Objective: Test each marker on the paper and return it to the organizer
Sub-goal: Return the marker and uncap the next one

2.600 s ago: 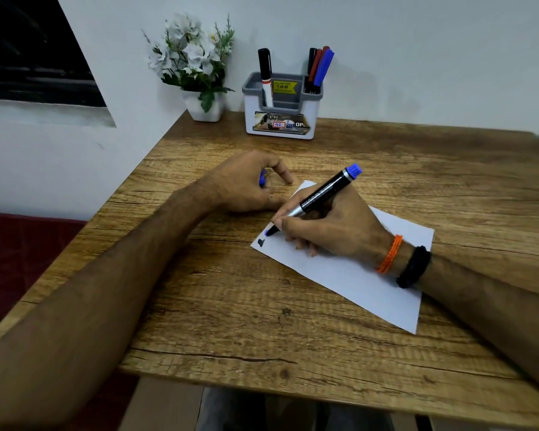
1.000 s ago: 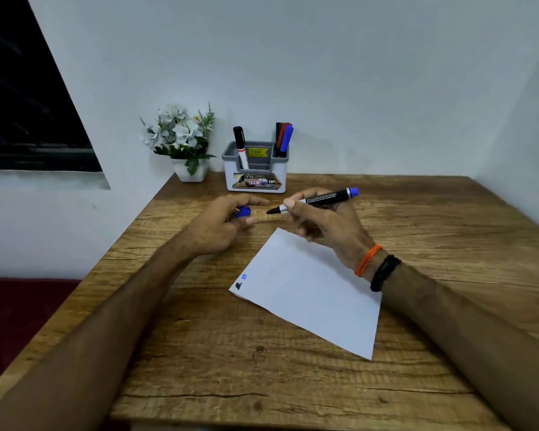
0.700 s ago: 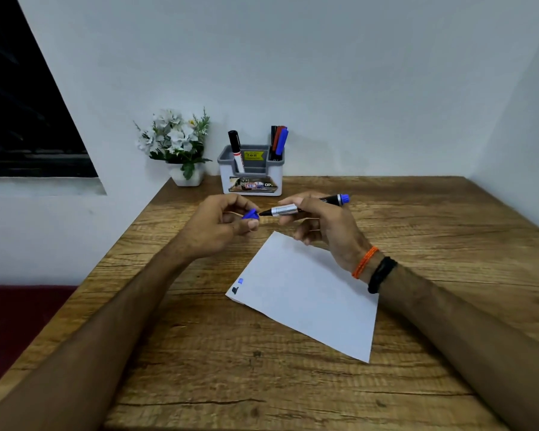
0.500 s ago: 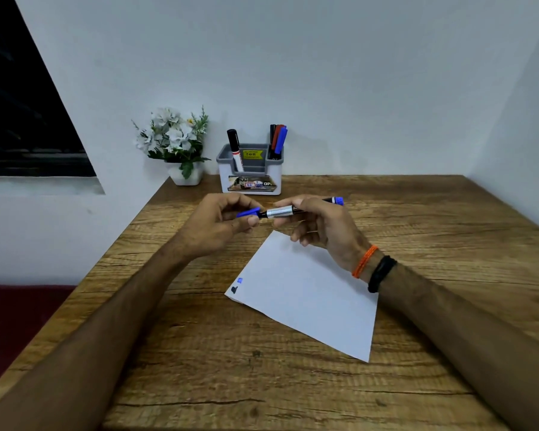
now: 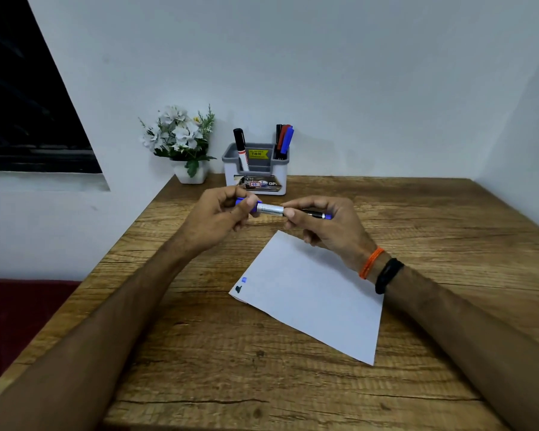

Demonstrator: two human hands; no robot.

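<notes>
We see the blue marker [image 5: 271,209] held level above the desk [image 5: 448,219], in front of the organizer [image 5: 277,181] that stands at the far edge near the far left corner. Our right hand [image 5: 324,225] curls its fingers round the marker's black barrel, thumb and forefinger pinching just behind the silver collar; the blue end stub pokes out past the knuckles. Our left hand [image 5: 218,217] pinches the blue cap [image 5: 246,203] at the marker's tip end. The cap meets the silver collar, but our fingers cover most of it, so we cannot tell whether it is fully seated. The tip itself is hidden.

The paper [image 5: 311,293] lies on the desk below our right hand, with a small blue mark and a black mark at its left corner. Four more markers stand in the organizer: one on the left, three bunched on the right. A flower pot [image 5: 191,174] sits at the far left corner.
</notes>
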